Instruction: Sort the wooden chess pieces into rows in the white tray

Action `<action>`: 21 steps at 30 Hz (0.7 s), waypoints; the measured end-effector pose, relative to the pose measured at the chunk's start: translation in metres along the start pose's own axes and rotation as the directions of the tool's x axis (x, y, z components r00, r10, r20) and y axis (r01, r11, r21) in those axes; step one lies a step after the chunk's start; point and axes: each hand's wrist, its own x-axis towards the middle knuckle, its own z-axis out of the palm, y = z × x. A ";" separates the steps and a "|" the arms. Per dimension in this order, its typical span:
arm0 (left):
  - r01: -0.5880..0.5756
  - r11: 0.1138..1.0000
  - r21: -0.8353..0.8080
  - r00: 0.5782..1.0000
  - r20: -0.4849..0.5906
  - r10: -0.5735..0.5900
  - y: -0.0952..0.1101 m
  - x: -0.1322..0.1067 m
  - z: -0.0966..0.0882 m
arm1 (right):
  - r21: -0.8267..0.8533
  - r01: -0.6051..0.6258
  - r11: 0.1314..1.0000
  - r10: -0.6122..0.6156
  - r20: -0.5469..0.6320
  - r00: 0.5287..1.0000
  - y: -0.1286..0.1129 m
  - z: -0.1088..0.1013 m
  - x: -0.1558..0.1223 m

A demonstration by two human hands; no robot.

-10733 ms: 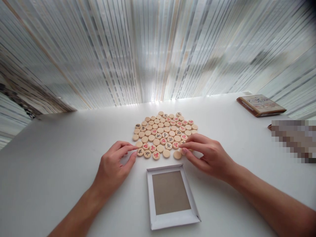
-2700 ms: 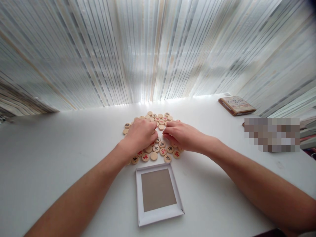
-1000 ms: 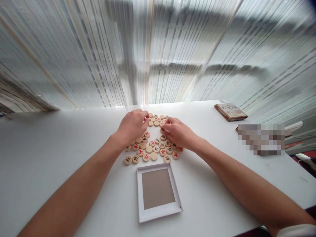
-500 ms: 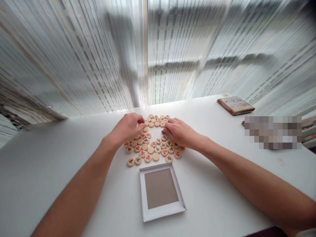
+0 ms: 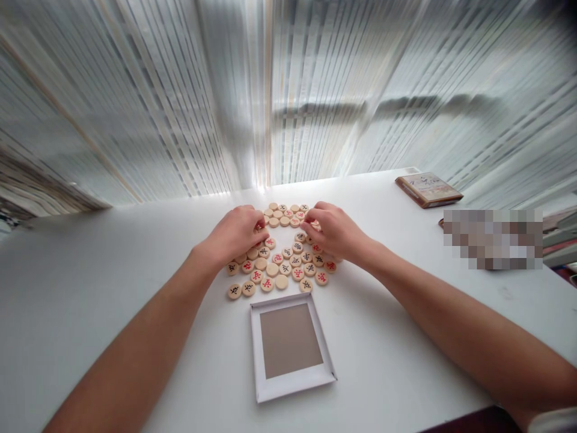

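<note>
Several round wooden game pieces (image 5: 283,268) with red or black characters lie spread flat on a white table (image 5: 90,282). My left hand (image 5: 232,236) rests on the left part of the spread, its fingers curled and pinched at a piece near the far middle. My right hand (image 5: 332,233) sits on the right part, its fingertips pinched on a piece by the far row. Both hands cover some pieces. An open shallow white box tray (image 5: 265,391) with a brown cardboard bottom lies just in front of the pieces.
A brown box lid (image 5: 428,188) with a printed picture lies at the table's far right. A blurred-out patch (image 5: 493,239) sits right of my right arm. Striped pale curtains (image 5: 288,90) hang behind the table's far edge.
Both hands have moved from the near edge of the spread to its far middle. Pieces have been turned face up, so more characters show in the near rows. The spread has narrowed.
</note>
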 end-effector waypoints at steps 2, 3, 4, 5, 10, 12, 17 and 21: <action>-0.020 1.000 0.021 1.000 -0.001 0.020 0.001 0.000 0.001 | 0.021 -0.008 1.000 0.008 -0.025 1.000 0.003 -0.001 0.001; -0.032 0.999 0.035 0.999 -0.002 0.032 0.001 0.000 0.002 | 0.029 -0.010 1.000 0.011 -0.036 0.999 0.004 -0.002 0.001; -0.044 0.998 0.052 0.999 -0.004 0.044 0.002 0.001 0.002 | 0.037 -0.011 0.999 0.013 -0.048 0.999 0.005 -0.003 0.002; -0.054 0.996 0.071 0.998 -0.007 0.055 0.002 0.001 0.003 | 0.044 -0.012 0.999 0.015 -0.059 0.998 0.006 -0.004 0.002; -0.091 0.986 0.139 0.995 -0.021 0.095 0.002 0.003 0.008 | 0.070 -0.017 0.997 0.024 -0.106 0.994 0.010 -0.010 0.003; -0.099 0.985 0.141 0.994 -0.021 0.103 0.001 0.004 0.011 | 0.075 -0.023 0.997 0.032 -0.121 0.992 0.013 -0.013 0.002; -0.096 0.990 0.103 0.995 -0.017 0.098 -0.001 0.006 0.015 | 0.072 -0.040 0.997 0.050 -0.147 0.988 0.020 -0.015 -0.004; -0.071 0.995 0.063 0.996 -0.041 0.074 -0.003 0.006 0.009 | 0.070 -0.035 0.997 0.046 -0.157 0.987 0.024 -0.018 -0.009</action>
